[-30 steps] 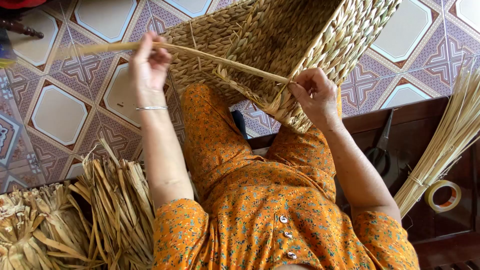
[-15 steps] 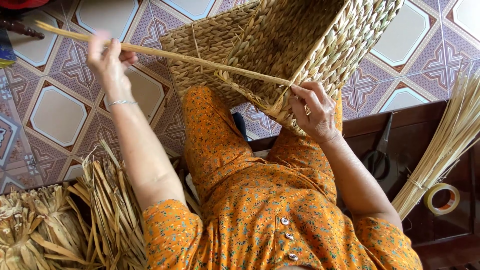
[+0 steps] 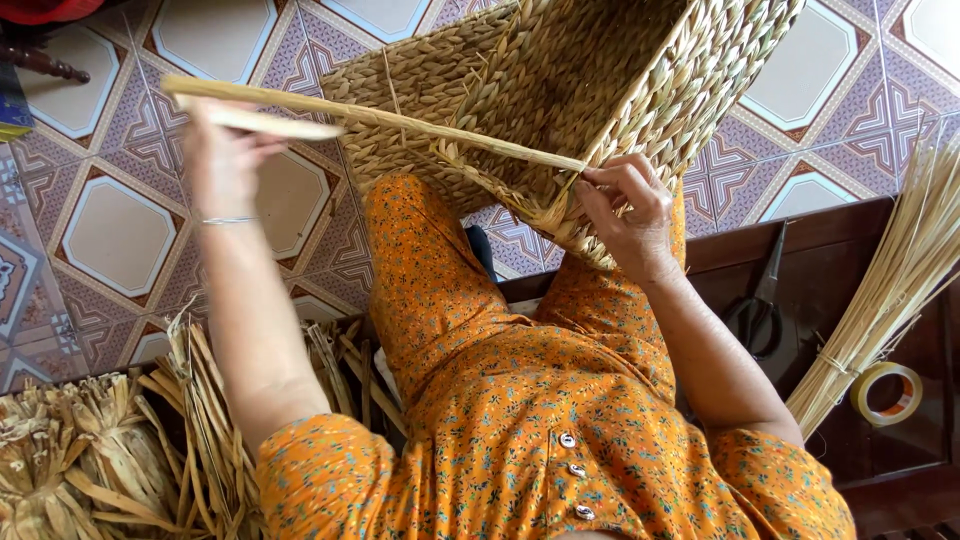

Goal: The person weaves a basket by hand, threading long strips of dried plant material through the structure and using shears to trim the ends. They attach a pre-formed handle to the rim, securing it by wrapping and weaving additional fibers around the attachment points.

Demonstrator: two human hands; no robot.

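A woven straw basket (image 3: 560,80) rests on my lap, its opening tilted toward me. My right hand (image 3: 625,205) pinches its near rim where a long pale straw strand (image 3: 400,120) enters the weave. That strand stretches out to the left, and my left hand (image 3: 220,150) is shut on its far end, arm raised over the tiled floor. I wear an orange flowered dress (image 3: 520,400) and a thin bracelet on the left wrist.
Bundles of dried straw (image 3: 110,450) lie at the lower left. On the dark wooden surface at the right are black scissors (image 3: 760,300), a roll of tape (image 3: 888,392) and a tied sheaf of pale reeds (image 3: 895,280). Patterned floor tiles (image 3: 100,230) surround the basket.
My left hand has pulled the strand outward to the left and upward, drawing it longer through the rim. My right hand stays at the basket's edge.
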